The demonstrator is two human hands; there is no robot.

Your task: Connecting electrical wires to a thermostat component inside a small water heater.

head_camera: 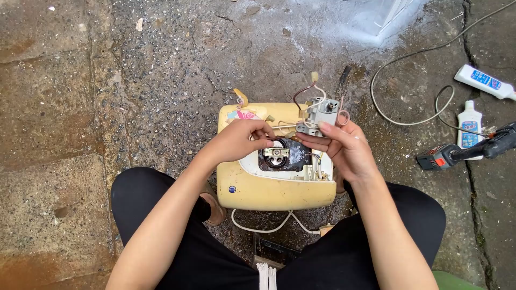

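Note:
A cream-yellow appliance casing (274, 190) lies on wet concrete between my knees, its cover off and a round metal part (276, 153) showing in a dark opening. My right hand (344, 147) holds a small grey switch block (321, 114) with brown and white wires above the casing's far right. My left hand (242, 140) reaches over the casing from the left, fingertips pinched on a thin wire near the opening. A white cord (269, 228) loops out from the casing's near edge.
A black and red cordless drill (465, 152) lies on the ground at right. Two white bottles (484, 81) (470, 123) and a looping grey cable (408, 118) lie beyond it. A brush (265, 268) sits between my legs.

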